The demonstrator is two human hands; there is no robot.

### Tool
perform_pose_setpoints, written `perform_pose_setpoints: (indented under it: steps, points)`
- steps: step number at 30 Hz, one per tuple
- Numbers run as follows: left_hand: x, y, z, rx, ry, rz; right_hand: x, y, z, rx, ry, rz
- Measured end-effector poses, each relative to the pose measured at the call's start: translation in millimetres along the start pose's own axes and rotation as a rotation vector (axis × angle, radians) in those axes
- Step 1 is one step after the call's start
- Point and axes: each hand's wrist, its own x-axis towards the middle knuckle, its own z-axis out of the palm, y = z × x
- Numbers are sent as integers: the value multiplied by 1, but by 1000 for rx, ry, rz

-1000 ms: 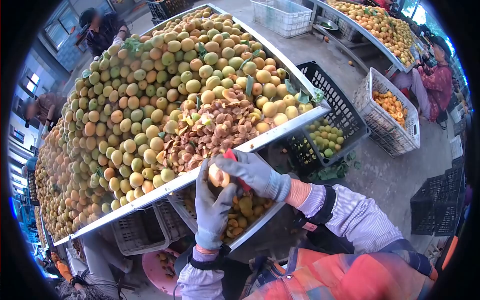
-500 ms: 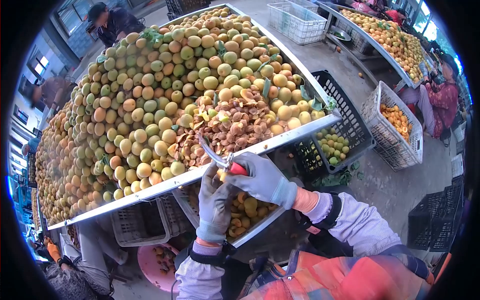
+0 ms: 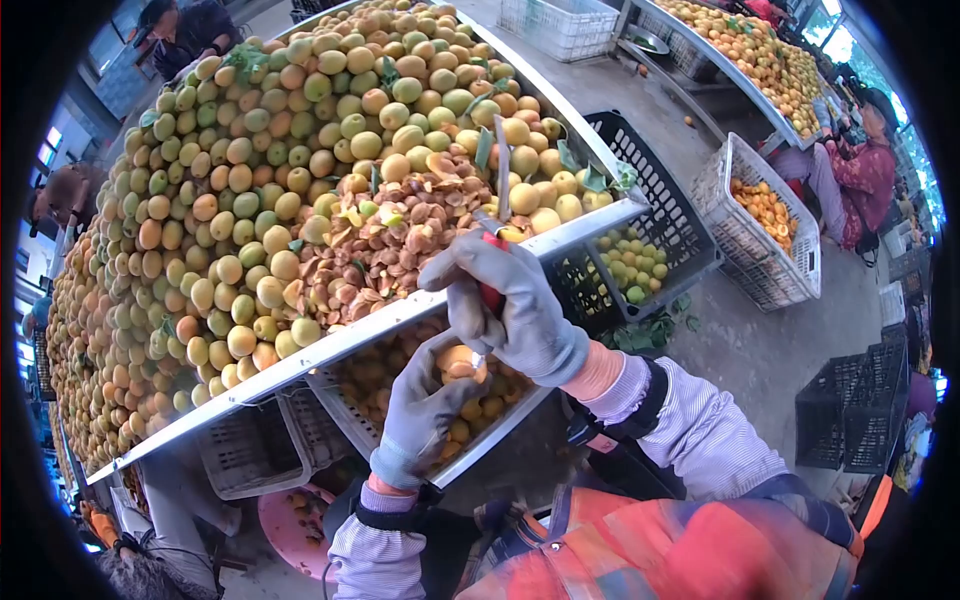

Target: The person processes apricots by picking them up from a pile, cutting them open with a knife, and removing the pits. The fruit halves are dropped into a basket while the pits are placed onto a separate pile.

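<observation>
In the head view, a metal-rimmed worktop (image 3: 320,357) carries a broad heap of yellow-green and orange fruit (image 3: 240,235), with a mound of brown stones (image 3: 410,240) lying near the worktop's near rim. Both gloved hands are at that same rim. The left hand (image 3: 425,400), just below the worktop's edge, has its fingers and thumb curled around a cut fruit (image 3: 460,363), the pale orange flesh facing up. The right hand (image 3: 512,310), close beside it and partly over the worktop's rim, is closed on the red handle of a tool (image 3: 492,297); the tool's metal blade points away over the worktop, though whether it touches the fruit there I cannot tell.

Under the worktop's near rim, below the hands, a crate (image 3: 495,437) holds more fruit, with a grey crate (image 3: 250,468) and a pink basin (image 3: 272,525) farther left. Beside the worktop's right corner stands a black crate (image 3: 655,190) with green fruit in it. Well to the right of the worktop, a white crate (image 3: 765,265) holds orange fruit pieces, near a seated person in red (image 3: 865,185). Another person (image 3: 190,35) is at the worktop's far side.
</observation>
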Motion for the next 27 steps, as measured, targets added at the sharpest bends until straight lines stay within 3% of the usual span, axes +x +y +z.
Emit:
perform_pose_setpoints:
  steps: [3, 4, 8, 11, 14, 17, 20, 25, 27]
  points:
    - [-2, 1, 0, -38, -23, -49, -2, 7, 6, -229, 66, -174]
    - [-3, 1, -3, -18, -54, -66, 0, 3, 7, -81, 88, 15]
    - [-5, 4, -4, -11, -102, -105, -1, -2, 7, -161, 62, 16]
    - [-6, 4, -4, -66, -126, -124, -1, -5, 7, -126, -46, 127]
    - [-5, 2, -11, -24, -139, -207, 2, 7, 3, -298, -61, -23]
    - [-5, -1, -13, -5, -136, -202, -1, 5, 7, -355, -85, 92]
    - [-4, 0, -2, 44, -40, -46, 4, 20, -2, 88, 88, 90]
    - [-5, -9, -5, 48, -26, -39, 11, 34, -16, 284, 172, 159]
    - [-3, -13, -5, 227, -13, 138, 13, 36, -19, 281, 158, 150]
